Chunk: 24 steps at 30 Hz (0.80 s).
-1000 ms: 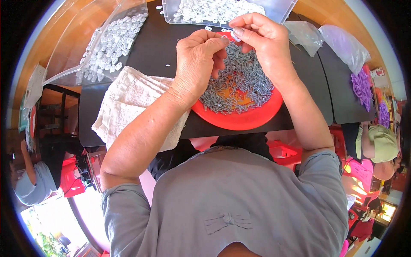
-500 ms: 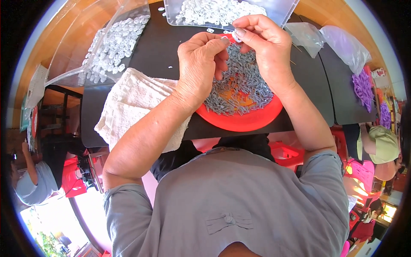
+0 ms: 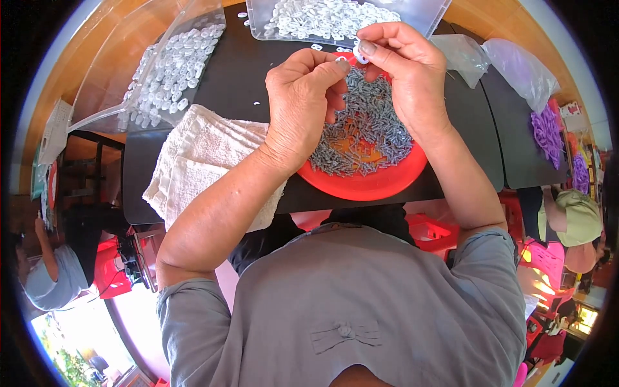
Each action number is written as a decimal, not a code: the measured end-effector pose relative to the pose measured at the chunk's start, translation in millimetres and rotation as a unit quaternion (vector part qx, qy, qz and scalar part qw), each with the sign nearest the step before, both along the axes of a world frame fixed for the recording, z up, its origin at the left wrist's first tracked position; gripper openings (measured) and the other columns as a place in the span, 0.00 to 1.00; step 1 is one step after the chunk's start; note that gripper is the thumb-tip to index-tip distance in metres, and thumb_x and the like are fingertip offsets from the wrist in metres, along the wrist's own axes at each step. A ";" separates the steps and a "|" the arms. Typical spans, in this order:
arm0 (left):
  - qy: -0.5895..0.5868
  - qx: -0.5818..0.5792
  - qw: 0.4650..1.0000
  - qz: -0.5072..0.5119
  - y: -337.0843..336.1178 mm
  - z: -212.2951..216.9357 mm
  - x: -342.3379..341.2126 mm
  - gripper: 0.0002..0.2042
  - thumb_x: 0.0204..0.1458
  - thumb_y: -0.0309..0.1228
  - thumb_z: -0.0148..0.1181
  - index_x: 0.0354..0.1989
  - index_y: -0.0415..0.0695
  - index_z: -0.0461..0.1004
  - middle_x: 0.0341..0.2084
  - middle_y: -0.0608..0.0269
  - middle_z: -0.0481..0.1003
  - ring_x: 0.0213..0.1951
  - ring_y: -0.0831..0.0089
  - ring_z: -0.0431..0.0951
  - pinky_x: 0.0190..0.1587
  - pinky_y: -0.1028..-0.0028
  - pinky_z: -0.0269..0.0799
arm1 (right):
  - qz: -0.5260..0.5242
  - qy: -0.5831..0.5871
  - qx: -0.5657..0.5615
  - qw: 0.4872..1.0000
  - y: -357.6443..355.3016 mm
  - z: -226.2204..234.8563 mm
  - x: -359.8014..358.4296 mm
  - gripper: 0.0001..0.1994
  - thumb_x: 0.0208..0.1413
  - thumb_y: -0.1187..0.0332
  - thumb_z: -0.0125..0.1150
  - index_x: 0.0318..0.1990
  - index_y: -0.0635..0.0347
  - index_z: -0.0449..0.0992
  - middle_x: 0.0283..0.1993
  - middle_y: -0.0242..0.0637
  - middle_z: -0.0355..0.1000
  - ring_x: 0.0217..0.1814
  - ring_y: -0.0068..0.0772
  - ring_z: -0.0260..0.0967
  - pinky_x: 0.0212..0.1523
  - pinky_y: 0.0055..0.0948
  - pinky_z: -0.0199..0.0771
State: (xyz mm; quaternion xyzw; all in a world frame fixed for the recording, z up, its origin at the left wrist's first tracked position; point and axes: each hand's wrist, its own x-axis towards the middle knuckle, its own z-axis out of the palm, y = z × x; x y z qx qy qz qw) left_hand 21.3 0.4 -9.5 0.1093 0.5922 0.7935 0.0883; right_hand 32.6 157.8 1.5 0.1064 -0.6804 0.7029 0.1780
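Observation:
My left hand [image 3: 303, 103] and my right hand [image 3: 403, 77] meet above a red round dish [image 3: 367, 184] heaped with several small grey screws [image 3: 364, 135]. My right thumb and forefinger pinch a small white plastic ring [image 3: 360, 57]. My left fingertips close on something tiny right beside that ring; it looks like a screw, but it is mostly hidden. A clear tray [image 3: 335, 16] of several more white rings lies just beyond the hands.
A white towel [image 3: 200, 161] lies left of the dish on the black table [image 3: 238, 77]. A clear bag of white pieces [image 3: 164, 68] sits far left, empty clear bags [image 3: 496, 61] and purple pieces [image 3: 548, 132] at right. Other people sit at both sides.
Both hands have kept together over the dish, shifting slightly toward the clear tray. The white ring stays pinched in my right fingers.

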 end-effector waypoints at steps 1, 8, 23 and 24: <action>-0.002 0.008 1.000 -0.002 0.0 -0.7 -0.3 0.06 0.54 0.27 0.58 0.32 0.36 0.75 0.18 0.65 0.73 0.17 0.82 0.70 0.15 0.83 0.62 | -0.008 0.007 0.009 1.000 0.1 0.1 -0.1 0.07 0.57 0.77 0.59 0.42 0.65 0.77 0.36 0.32 0.75 0.36 0.19 0.70 0.32 0.18 0.68; 0.001 0.010 1.000 0.003 0.1 -0.3 -0.3 0.07 0.53 0.28 0.58 0.31 0.36 0.75 0.18 0.65 0.73 0.16 0.82 0.70 0.15 0.82 0.62 | -0.009 0.009 0.029 0.999 -1.6 1.6 1.5 0.07 0.57 0.76 0.59 0.42 0.65 0.77 0.36 0.31 0.74 0.36 0.18 0.70 0.33 0.18 0.69; -0.004 0.000 1.000 -0.007 -0.5 3.0 1.0 0.07 0.54 0.28 0.58 0.30 0.36 0.74 0.18 0.65 0.73 0.17 0.82 0.70 0.15 0.82 0.62 | 0.014 0.000 0.064 0.998 -6.2 4.6 3.1 0.07 0.58 0.73 0.59 0.42 0.64 0.77 0.35 0.30 0.74 0.35 0.17 0.70 0.33 0.18 0.68; -0.005 0.014 1.000 -0.005 -1.1 3.4 0.3 0.07 0.54 0.28 0.59 0.30 0.36 0.74 0.18 0.65 0.73 0.17 0.82 0.70 0.15 0.82 0.62 | 0.026 -0.021 0.050 0.998 -5.2 6.4 2.7 0.08 0.59 0.71 0.59 0.42 0.64 0.77 0.35 0.30 0.74 0.35 0.18 0.70 0.33 0.19 0.68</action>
